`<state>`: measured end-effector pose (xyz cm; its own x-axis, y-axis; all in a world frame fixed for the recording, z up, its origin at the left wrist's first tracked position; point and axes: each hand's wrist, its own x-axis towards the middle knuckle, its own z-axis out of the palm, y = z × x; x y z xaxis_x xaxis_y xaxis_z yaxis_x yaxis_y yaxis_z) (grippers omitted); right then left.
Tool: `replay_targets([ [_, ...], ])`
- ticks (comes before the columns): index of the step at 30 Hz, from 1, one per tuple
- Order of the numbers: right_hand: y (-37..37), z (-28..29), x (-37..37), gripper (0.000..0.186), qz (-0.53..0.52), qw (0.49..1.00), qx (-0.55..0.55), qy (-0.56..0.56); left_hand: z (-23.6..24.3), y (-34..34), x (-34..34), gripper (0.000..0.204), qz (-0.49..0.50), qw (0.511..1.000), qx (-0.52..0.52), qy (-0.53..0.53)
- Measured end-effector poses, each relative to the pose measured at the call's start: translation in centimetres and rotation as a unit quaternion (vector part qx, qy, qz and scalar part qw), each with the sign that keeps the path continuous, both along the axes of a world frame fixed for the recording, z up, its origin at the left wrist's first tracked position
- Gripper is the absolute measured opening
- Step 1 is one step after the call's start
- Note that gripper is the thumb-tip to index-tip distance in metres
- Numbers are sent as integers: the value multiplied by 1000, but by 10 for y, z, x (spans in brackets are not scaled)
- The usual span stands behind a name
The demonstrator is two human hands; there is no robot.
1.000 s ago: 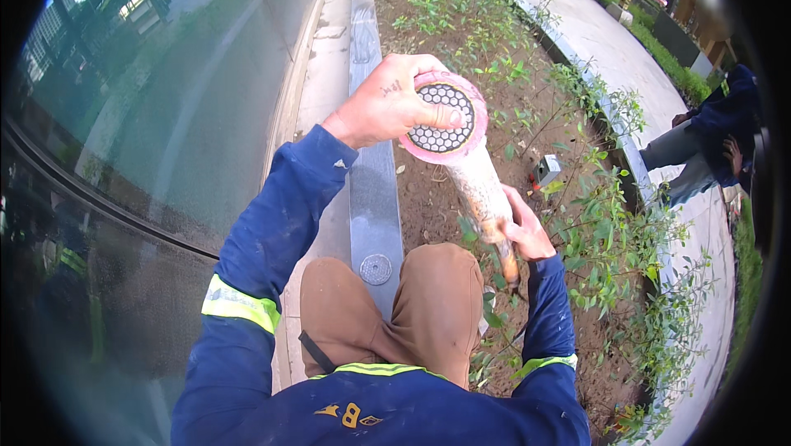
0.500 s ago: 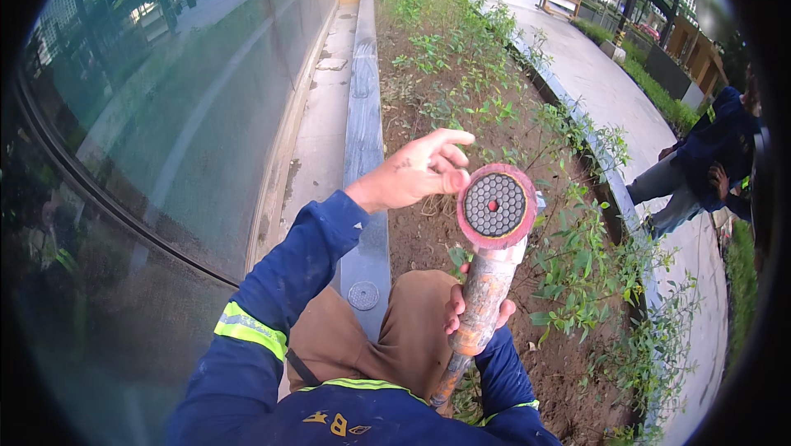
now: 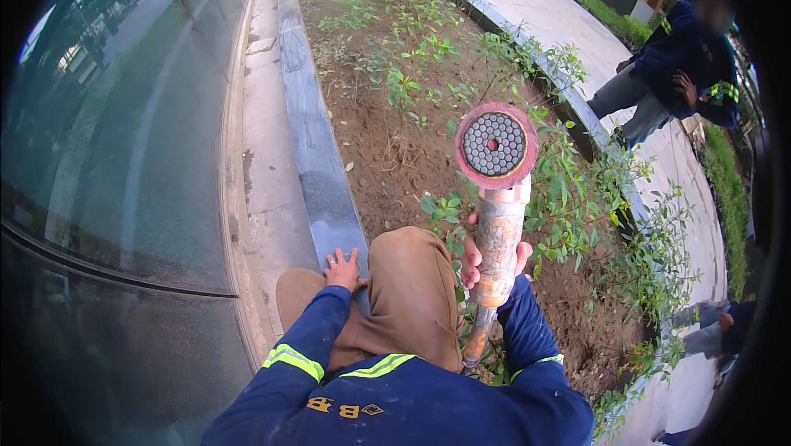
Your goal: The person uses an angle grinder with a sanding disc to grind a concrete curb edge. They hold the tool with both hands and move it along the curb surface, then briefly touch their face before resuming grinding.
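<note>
Pink-rimmed spray head (image 3: 495, 145), grey honeycomb face

Curved glass wall (image 3: 107, 141) at left, grey stone kerb (image 3: 309, 141), planted soil bed (image 3: 395, 125), paved walkway (image 3: 548, 14), daylight

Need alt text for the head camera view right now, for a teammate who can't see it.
The person's right hand grips a rusty orange-handled spray nozzle upright, its round perforated pink-rimmed face toward the camera, above a planted soil bed. The left hand rests on the stone curb beside the knee. Another person crouches on the paved path at right.
</note>
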<state>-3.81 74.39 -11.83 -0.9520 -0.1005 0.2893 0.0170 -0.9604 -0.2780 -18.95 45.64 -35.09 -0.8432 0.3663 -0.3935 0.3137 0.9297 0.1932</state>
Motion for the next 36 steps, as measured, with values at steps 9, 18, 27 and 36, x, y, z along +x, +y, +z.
replay_targets([
  [9,-5,4,2,98,2,1000,17,4,0,-21,12,86,-71,995,70,3],
  [18,12,18,-1,97,-1,997,83,6,41,-92,-31,85,186,910,331,167],
  [27,34,-6,-17,98,-4,989,147,30,8,-369,170,82,434,888,124,88],
  [36,22,31,-25,96,-89,940,326,-52,-85,-347,318,46,582,802,133,28],
])
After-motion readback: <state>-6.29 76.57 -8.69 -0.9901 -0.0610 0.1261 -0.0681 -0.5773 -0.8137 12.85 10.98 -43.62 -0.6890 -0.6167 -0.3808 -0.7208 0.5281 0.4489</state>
